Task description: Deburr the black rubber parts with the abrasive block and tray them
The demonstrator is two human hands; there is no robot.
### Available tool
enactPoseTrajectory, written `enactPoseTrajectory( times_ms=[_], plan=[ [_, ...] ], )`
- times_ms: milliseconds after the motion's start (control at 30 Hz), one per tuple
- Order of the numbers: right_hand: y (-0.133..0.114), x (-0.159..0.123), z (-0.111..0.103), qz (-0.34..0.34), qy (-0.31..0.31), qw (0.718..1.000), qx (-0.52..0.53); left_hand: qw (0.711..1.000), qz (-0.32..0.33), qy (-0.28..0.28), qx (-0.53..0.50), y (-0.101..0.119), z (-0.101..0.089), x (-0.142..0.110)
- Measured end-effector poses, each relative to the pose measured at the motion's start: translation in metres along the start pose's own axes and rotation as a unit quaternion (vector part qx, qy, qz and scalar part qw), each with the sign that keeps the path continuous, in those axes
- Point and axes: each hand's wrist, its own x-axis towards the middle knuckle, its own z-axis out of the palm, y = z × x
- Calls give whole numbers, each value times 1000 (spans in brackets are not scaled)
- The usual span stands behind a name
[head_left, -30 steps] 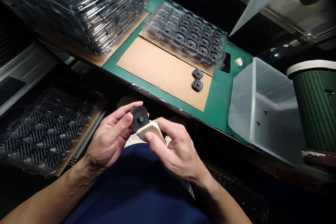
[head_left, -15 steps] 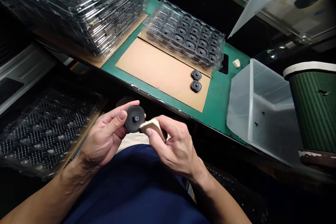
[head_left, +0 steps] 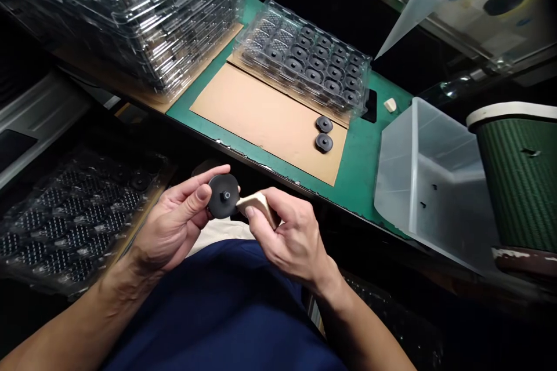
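Beyond the bench's near edge, my left fingers (head_left: 202,192) grip 1 black disc (head_left: 223,196). My right fingers (head_left: 251,213) pinch 1 pale block (head_left: 261,208) at its right rim. On the cardboard's (head_left: 265,107) right end sit 2 more discs (head_left: 324,133).

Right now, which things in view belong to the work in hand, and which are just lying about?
In the work, by my read:
- black disc, left hand
- pale block, right hand
- two loose discs on cardboard
- part-filled clear tray

Probably just lying about:
- flat black object beside the tray
- smaller pale piece near the plastic bin
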Motion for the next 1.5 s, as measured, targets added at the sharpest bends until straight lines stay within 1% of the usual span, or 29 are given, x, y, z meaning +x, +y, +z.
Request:
enactPoseTrajectory(
  times_ms=[33,100,200,300,367,400,433,500,567,600,667,767,833,933,1000,1033,1067,1100,1133,1167,1200,1233,1267,1300,1333,1367,1433,1500],
  plan=[
    [0,-1,1,7,-6,1000,2,1000,-5,-4,9,0,0,0],
    [0,-1,1,-13,-6,1000,-12,998,-35,-28,31,-1,-3,1],
    [-1,2,-3,-83,-27,995,-47,992,-85,-79,42,-3,-10,3],
    [-1,6,-8,-159,-49,984,-67,982,-138,-128,21,-5,-16,3],
    [-1,7,-9,-188,-44,979,-70,978,-154,-140,-7,-5,-15,2],
    [-1,7,-9,-182,-30,981,-66,981,-143,-128,-22,-5,-13,1],
    [-1,6,-7,-157,-11,986,-57,987,-116,-106,-34,-5,-10,1],
    [-1,4,-2,-67,13,998,-8,997,-36,-50,-38,-3,-4,1],
    [-1,2,3,20,-2,998,63,999,24,-13,-26,-2,0,2],
    [-1,1,5,45,-17,995,84,999,36,-7,-19,-1,1,3],
    [-1,0,8,50,-25,995,78,1000,17,-6,-1,0,0,3],
    [1,0,7,-8,-6,1000,11,998,-53,-26,33,-1,-8,4],
    [3,1,3,-62,-33,997,-15,993,-100,-60,35,-3,-13,4],
    [3,4,-4,-140,-78,986,-48,981,-161,-105,8,-7,-19,2],
    [1,6,-6,-187,-92,976,-60,975,-187,-118,-18,-9,-19,1],
    [1,7,-5,-199,-89,974,-62,975,-187,-118,-34,-10,-17,1],
    [0,8,-4,-192,-74,977,-58,978,-173,-109,-49,-10,-16,1],
    [0,8,-1,-165,-47,984,-49,983,-144,-91,-61,-10,-13,2],
    [0,8,2,-117,-19,993,-29,990,-104,-68,-65,-9,-10,3],
    [0,7,5,-56,-6,998,5,995,-60,-43,-61,-8,-8,3],
    [1,7,8,9,-12,999,51,998,-19,-21,-48,-6,-5,4],
    [1,6,11,64,-34,992,103,999,18,-7,-33,-5,-3,5],
    [2,5,13,104,-63,981,149,999,48,-2,-18,-4,-2,6],
    [3,5,14,126,-86,972,180,998,66,-1,-6,-3,-1,6],
    [4,5,14,129,-88,970,189,997,73,-1,4,-3,-1,6],
    [4,5,14,117,-71,975,175,997,71,-1,14,-2,-2,6],
    [5,5,13,66,-26,991,114,999,37,-3,29,0,-5,5],
    [5,5,10,5,-16,998,63,999,-14,-14,39,2,-9,4]
  ],
)
